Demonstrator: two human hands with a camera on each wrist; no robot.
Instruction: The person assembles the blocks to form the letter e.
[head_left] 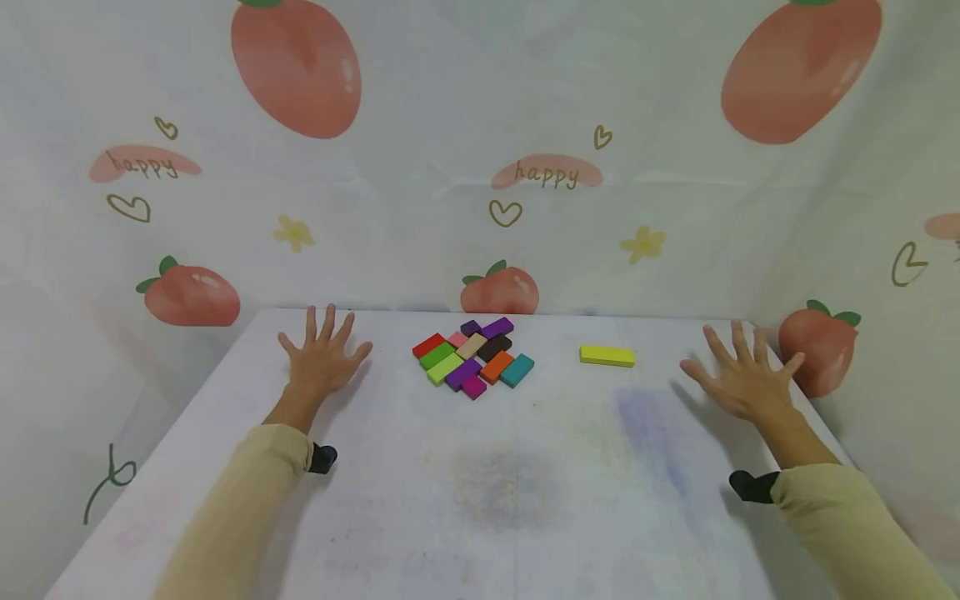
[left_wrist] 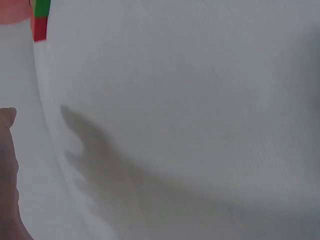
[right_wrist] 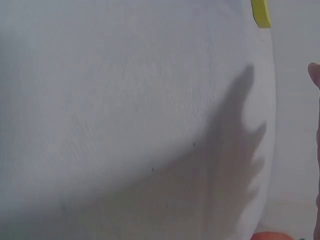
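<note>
My left hand [head_left: 318, 360] is held over the far left of the table with its fingers spread and nothing in it. On the far right, my right hand [head_left: 746, 379] hovers likewise, fingers fanned out and holding nothing. Between them lies a flat cluster of coloured blocks, among them a red block [head_left: 430, 346], an orange block [head_left: 497, 367], a teal block [head_left: 517, 371] and a dark brown block [head_left: 495, 347]. A single yellow block [head_left: 607, 357] lies apart, between the cluster and my right hand. In the right wrist view the yellow block [right_wrist: 261, 14] shows at the top edge.
The white table [head_left: 375, 517] has a grey smudge [head_left: 510, 487] in its middle and a bluish stain [head_left: 652, 442] towards the right. Behind and beside it hangs a pale printed cloth [head_left: 420, 108] with red fruit, hearts and lettering.
</note>
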